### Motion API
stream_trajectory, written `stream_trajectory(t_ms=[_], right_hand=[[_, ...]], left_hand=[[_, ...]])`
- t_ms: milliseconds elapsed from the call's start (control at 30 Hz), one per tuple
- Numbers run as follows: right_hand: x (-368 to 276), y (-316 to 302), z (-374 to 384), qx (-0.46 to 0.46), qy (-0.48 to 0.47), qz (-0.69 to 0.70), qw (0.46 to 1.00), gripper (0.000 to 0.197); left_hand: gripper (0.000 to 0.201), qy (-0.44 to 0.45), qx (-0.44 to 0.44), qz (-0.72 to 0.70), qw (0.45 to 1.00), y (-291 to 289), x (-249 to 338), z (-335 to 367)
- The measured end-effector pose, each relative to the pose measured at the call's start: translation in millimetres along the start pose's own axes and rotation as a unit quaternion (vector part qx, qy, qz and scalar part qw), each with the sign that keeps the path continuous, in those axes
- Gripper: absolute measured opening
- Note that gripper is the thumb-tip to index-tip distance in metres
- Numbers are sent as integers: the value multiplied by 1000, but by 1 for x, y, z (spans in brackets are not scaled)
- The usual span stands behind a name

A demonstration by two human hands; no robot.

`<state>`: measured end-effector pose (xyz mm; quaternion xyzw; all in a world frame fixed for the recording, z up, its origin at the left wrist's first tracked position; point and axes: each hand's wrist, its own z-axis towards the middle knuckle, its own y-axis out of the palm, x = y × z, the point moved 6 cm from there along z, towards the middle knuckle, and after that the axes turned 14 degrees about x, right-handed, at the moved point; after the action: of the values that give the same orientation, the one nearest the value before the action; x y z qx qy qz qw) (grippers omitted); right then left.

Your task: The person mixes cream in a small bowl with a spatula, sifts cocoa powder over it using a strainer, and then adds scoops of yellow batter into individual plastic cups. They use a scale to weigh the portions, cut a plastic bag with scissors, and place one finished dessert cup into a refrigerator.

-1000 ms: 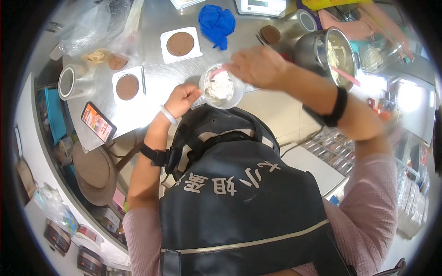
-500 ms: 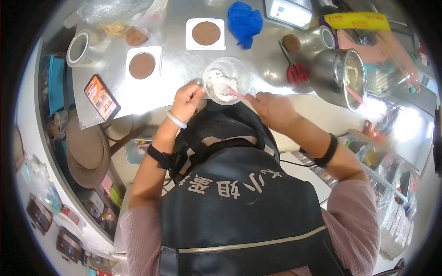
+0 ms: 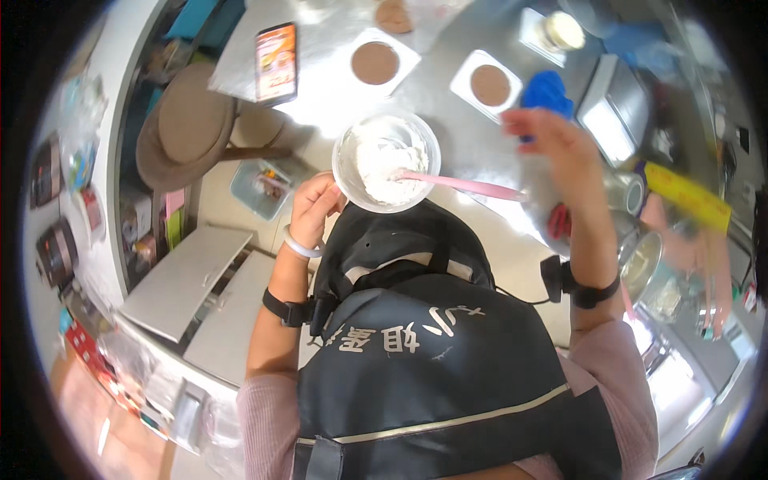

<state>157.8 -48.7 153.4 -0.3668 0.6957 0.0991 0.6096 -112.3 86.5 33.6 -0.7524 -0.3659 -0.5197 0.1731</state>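
My left hand (image 3: 314,206) pinches the rim of a clear plastic bowl (image 3: 341,164), held close to my apron. White cream (image 3: 376,164) lines the bowl. A spatula with a pink handle (image 3: 472,186) leans in the cream, its handle sticking out to the right over the rim with no hand on it. My right hand (image 3: 560,144) is raised to the right of the bowl, blurred, its fingers apart and nothing seen in them. Just beyond its fingertips lies a crumpled blue piece (image 3: 547,91), cloth or plastic.
Two brown round cake layers (image 3: 374,63) (image 3: 490,85) sit on white squares on the metal table (image 3: 448,48). A phone (image 3: 276,62) lies at the table's left edge. At the right are a scale (image 3: 614,112), red-handled scissors (image 3: 558,222) and a metal bowl (image 3: 642,264). A stool (image 3: 192,120) stands left.
My right hand has let go of the spatula and moved right, toward the blue piece. The view has turned left, so the table things appear shifted right. My left hand keeps the bowl.
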Motion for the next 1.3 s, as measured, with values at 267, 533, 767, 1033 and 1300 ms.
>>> stream_trajectory(t_ms=[267, 533, 767, 1033, 1300], right_hand=[[23, 155, 21, 51, -222, -185, 956, 28], [21, 343, 28, 62, -405, -359, 839, 53], [40, 356, 47, 109, -377, -429, 813, 57], [6, 353, 35, -13, -245, -144, 959, 50], [-81, 390, -17, -464, -4, -65, 884, 33]], left_hand=[[28, 45, 246, -137, 959, -133, -3, -74], [26, 38, 300, -132, 944, -254, -3, -129], [29, 27, 311, -141, 939, -296, 5, -115], [26, -3, 377, -147, 915, -313, 20, -87], [27, 2, 355, -100, 930, -327, 30, -62]])
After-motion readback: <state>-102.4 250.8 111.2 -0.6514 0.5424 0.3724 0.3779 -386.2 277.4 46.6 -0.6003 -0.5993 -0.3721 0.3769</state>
